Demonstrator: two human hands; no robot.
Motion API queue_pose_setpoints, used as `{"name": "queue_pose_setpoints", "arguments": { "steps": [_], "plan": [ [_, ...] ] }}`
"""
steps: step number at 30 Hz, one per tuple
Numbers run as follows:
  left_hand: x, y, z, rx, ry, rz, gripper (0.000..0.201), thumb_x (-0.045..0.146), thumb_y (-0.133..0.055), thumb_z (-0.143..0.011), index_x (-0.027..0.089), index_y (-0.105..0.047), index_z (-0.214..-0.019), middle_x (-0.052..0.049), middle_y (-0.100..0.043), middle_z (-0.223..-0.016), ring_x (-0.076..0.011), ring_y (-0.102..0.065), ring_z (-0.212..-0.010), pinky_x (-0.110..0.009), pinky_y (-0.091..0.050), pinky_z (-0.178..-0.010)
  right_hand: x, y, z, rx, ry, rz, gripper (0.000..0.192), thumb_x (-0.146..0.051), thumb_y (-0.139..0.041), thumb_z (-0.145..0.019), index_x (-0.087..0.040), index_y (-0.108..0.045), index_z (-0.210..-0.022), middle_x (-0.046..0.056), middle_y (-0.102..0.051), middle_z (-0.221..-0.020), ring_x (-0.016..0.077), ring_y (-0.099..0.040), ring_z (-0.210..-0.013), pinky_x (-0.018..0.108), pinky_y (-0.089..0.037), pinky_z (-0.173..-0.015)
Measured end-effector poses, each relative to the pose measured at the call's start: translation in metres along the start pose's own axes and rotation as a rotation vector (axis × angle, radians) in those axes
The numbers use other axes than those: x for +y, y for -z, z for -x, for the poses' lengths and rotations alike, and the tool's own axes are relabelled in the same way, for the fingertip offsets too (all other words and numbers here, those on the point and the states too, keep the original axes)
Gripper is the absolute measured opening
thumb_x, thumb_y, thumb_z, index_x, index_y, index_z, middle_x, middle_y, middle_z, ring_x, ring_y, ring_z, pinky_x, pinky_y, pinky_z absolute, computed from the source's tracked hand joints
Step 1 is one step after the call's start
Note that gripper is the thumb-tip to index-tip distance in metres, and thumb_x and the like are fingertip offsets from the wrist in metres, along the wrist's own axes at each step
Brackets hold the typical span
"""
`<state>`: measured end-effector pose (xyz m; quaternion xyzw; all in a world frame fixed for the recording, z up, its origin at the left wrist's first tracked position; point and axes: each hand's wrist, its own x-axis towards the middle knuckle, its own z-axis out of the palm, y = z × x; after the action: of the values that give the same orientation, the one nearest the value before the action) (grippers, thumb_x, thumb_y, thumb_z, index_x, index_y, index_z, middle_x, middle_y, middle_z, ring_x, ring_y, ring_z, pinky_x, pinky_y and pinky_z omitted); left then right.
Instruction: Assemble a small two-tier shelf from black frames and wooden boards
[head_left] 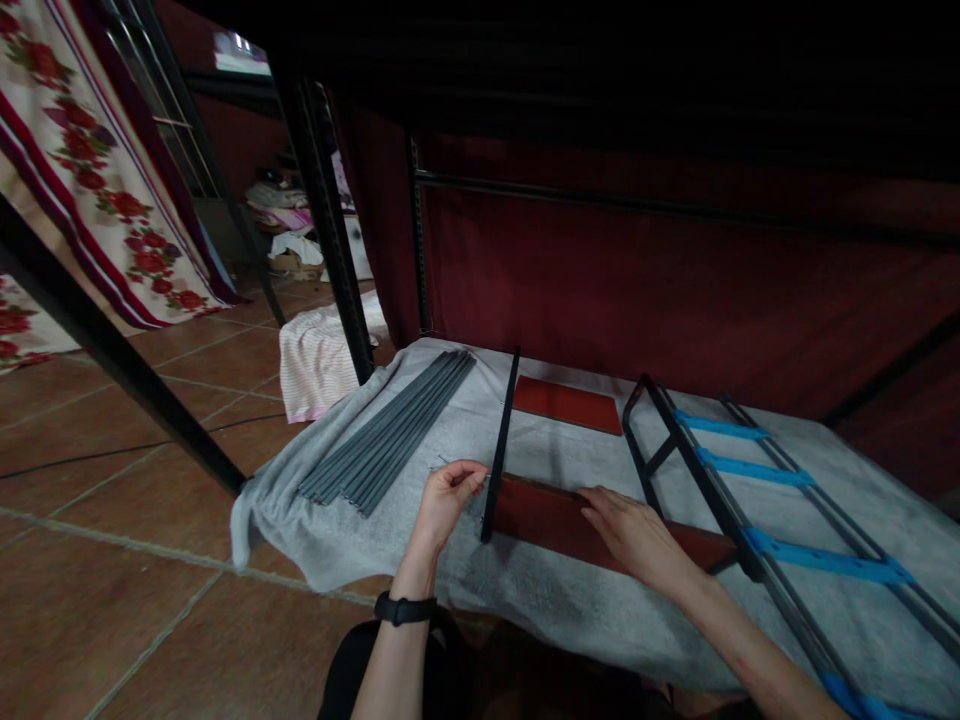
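Pinching what looks like a small screw, the left hand (444, 497) nears the black bar (501, 443); the right hand (632, 530) lies flat, open on the red board (551, 520).

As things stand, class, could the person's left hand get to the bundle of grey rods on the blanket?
Probably yes. The left hand hovers just right of the grey rods, and only bare grey blanket shows between them. The black bar lies on its other side, so it should not block.

Ladder (757, 500) cut off at right edge
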<state>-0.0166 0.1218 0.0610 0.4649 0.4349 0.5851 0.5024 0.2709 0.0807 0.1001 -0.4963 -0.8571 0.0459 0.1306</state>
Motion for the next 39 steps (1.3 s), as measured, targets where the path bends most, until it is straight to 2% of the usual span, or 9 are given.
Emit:
{"name": "queue_pose_setpoints", "arguments": {
  "steps": [8,15,21,26,31,35,39],
  "plan": [
    [-0.005,-0.003,0.001,0.058,0.044,0.126,0.023,0.029,-0.079,-0.067,0.013,-0.069,-0.079,-0.003,-0.066,-0.069,-0.0122,-0.058,-0.064,-0.023,-0.045,-0.066,0.001,0.000,-0.001,-0.015,0.015,-0.020,0.034,-0.027,-0.033,-0.100,-0.019,-0.055,-0.124,0.008,-0.067,-0.110,0.0205,-0.066,-0.097,0.035,-0.052,-0.084],
    [-0.008,-0.006,0.004,0.081,0.008,0.168,0.022,0.027,-0.079,-0.068,0.013,-0.067,-0.080,-0.002,-0.065,-0.072,-0.0113,-0.059,-0.067,-0.022,-0.046,-0.069,-0.001,0.003,0.001,0.001,0.027,-0.057,0.033,-0.028,-0.034,-0.100,-0.020,-0.055,-0.124,0.007,-0.067,-0.111,0.0197,-0.065,-0.100,0.035,-0.051,-0.088],
    [-0.007,-0.007,0.006,0.130,-0.052,0.183,0.022,0.024,-0.081,-0.066,0.015,-0.067,-0.081,-0.003,-0.068,-0.080,-0.0131,-0.062,-0.075,-0.025,-0.049,-0.076,-0.002,0.001,0.002,0.013,0.024,-0.040,0.033,-0.028,-0.035,-0.100,-0.021,-0.056,-0.123,0.007,-0.068,-0.110,0.0202,-0.066,-0.100,0.036,-0.051,-0.088],
    [-0.009,-0.005,0.006,0.095,-0.002,0.149,0.022,0.023,-0.080,-0.066,0.014,-0.070,-0.083,-0.005,-0.071,-0.083,-0.0139,-0.063,-0.079,-0.024,-0.049,-0.078,-0.005,0.002,0.002,0.002,0.015,-0.037,0.032,-0.030,-0.036,-0.100,-0.020,-0.056,-0.122,0.008,-0.067,-0.112,0.0213,-0.065,-0.102,0.038,-0.050,-0.091],
    [-0.011,-0.005,0.006,0.153,-0.054,0.139,0.022,0.024,-0.080,-0.066,0.014,-0.071,-0.084,-0.007,-0.072,-0.087,-0.0160,-0.065,-0.083,-0.027,-0.050,-0.082,-0.010,0.000,-0.002,0.021,0.030,-0.026,0.031,-0.029,-0.035,-0.100,-0.019,-0.056,-0.120,0.008,-0.067,-0.112,0.0217,-0.064,-0.104,0.039,-0.049,-0.092],
    [-0.011,-0.006,0.007,0.144,-0.058,0.104,0.024,0.026,-0.081,-0.066,0.014,-0.072,-0.084,-0.008,-0.072,-0.087,-0.0176,-0.066,-0.084,-0.031,-0.051,-0.084,-0.013,-0.004,-0.006,0.036,0.040,-0.025,0.032,-0.026,-0.034,-0.100,-0.020,-0.055,-0.123,0.009,-0.067,-0.113,0.0210,-0.064,-0.104,0.038,-0.050,-0.092],
    [-0.012,-0.007,0.007,0.150,-0.056,0.171,0.025,0.025,-0.081,-0.065,0.014,-0.072,-0.085,-0.008,-0.073,-0.088,-0.0178,-0.067,-0.085,-0.030,-0.051,-0.084,-0.015,-0.003,-0.008,0.011,0.028,-0.038,0.032,-0.026,-0.034,-0.100,-0.021,-0.054,-0.124,0.008,-0.067,-0.115,0.0209,-0.064,-0.104,0.037,-0.049,-0.092]
  ]
}}
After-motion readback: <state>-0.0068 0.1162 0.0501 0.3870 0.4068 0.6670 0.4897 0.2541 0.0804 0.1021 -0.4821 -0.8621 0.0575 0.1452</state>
